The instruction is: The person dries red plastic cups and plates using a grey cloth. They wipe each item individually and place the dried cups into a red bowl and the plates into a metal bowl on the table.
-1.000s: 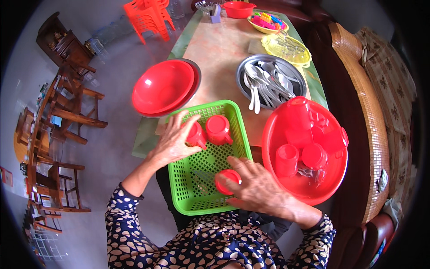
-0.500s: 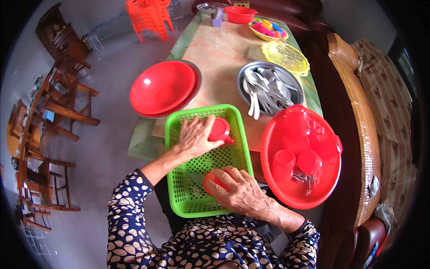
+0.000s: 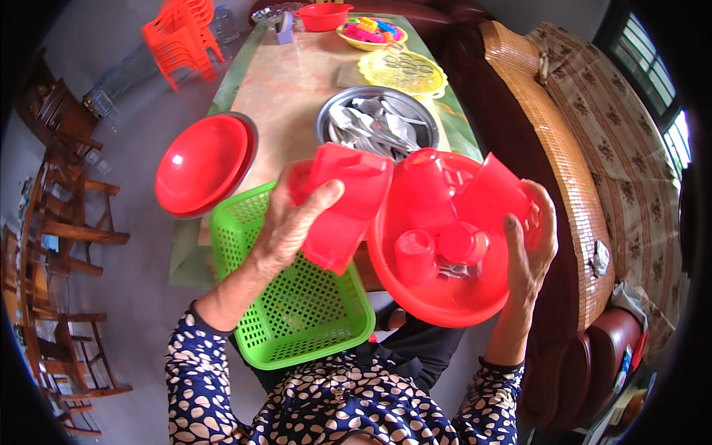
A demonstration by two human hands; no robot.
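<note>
While L hand (image 3: 284,231) clamps glossy plas. cups (image 3: 348,204), R hand (image 3: 535,248) grips tilted red cup (image 3: 489,194).

way too much red on my feed tbh: the glossy red plastic cups (image 3: 345,200) nearly match the oval red plastic basin (image 3: 445,302) and the round red bowl (image 3: 200,163). the rectangular perforated green plastic basket (image 3: 345,340) is bright lime, so i spot it easily from here. i've also got a round silver-grey metal bowl (image 3: 428,135), a lacy yellow plastic basket (image 3: 373,74), and a marbled pinkish-beige tabletop (image 3: 278,85) edged in mottled green. both navy fabric sleeves (image 3: 200,386) carry cream blotches, and the striped beige cloth (image 3: 586,141) has dark floral motifs.
</note>
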